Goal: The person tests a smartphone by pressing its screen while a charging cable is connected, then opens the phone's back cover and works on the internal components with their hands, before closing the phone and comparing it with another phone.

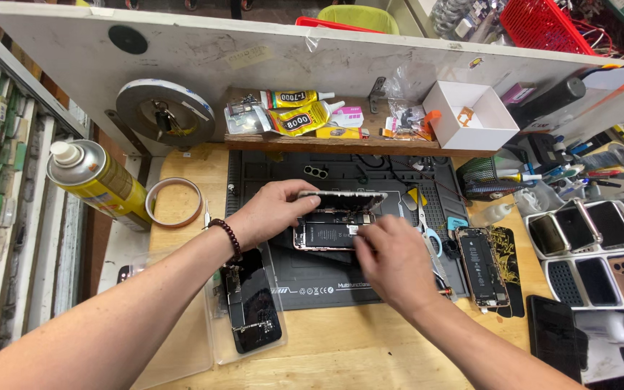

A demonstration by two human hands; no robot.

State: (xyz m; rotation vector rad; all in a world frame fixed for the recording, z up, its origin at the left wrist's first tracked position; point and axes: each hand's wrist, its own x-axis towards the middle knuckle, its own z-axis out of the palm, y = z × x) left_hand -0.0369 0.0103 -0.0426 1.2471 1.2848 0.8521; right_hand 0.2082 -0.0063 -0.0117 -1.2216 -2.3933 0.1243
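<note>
Grey rubber work mat (341, 285) carries the job: an opened phone (326, 235) lies near its middle, on the wooden bench (341, 347). Your left hand (272, 213) has its fingers closed on the lifted screen panel (342, 198), holding it tilted up on edge over the phone body. Your right hand (391, 256) rests over the right part of the phone, fingers curled down onto it; whether they pinch a tool or a part is hidden, so I cannot tell.

Keep the panel propped at a steady angle and no wider, since any ribbon joining it to the body would take the strain. Let your left wrist bear on the mat so the panel does not waver while your right fingers work inside.

Mind your surroundings. A second opened phone (479, 266) lies just right of the mat, with scissors (427, 235) between it and your right hand. A dark cracked screen (250, 303) sits under your left forearm, close to the mat's left edge. A spray can (99, 184) and a tape roll (175, 202) stand farther left. Trays of phones (590, 253) crowd the far right. The freest room is the bare wood towards you, in front of the mat.
</note>
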